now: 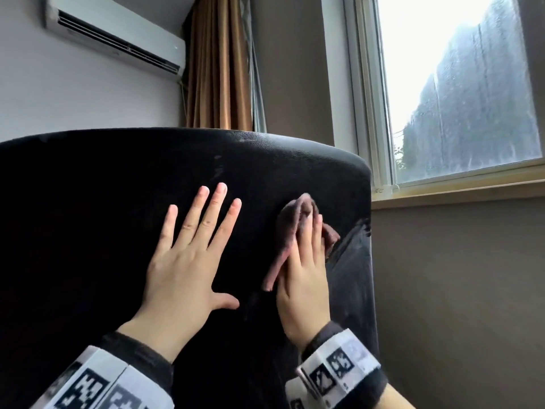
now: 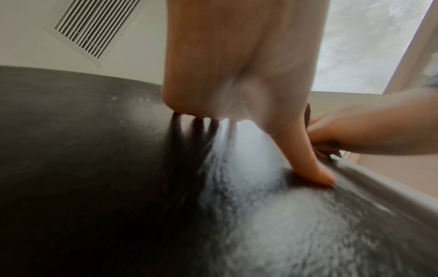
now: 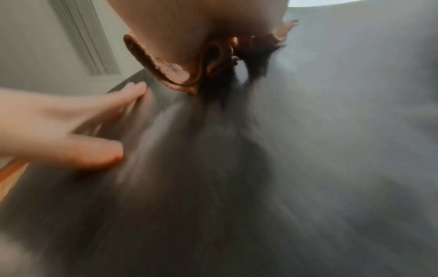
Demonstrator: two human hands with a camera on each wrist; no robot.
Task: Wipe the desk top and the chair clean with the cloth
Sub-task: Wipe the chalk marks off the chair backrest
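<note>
The black chair back [image 1: 88, 202] fills the lower left of the head view. My left hand [image 1: 188, 261] lies flat on it with fingers spread and straight; its thumb [image 2: 305, 159] presses the surface. To its right, my right hand [image 1: 306, 276] presses a crumpled brown cloth [image 1: 287, 228] against the chair back near its right edge, fingers laid straight over the cloth. The right wrist view shows the cloth [image 3: 166, 69] bunched under my right palm [image 3: 201, 22], with the left hand [image 3: 59, 131] beside it. A dull streaked patch [image 1: 351, 261] shows right of the cloth.
A window [image 1: 457, 84] with a sill [image 1: 457, 196] stands right of the chair, above a grey-brown wall [image 1: 457, 290]. A brown curtain [image 1: 218, 63] hangs behind the chair. An air conditioner [image 1: 118, 33] is mounted high on the left wall.
</note>
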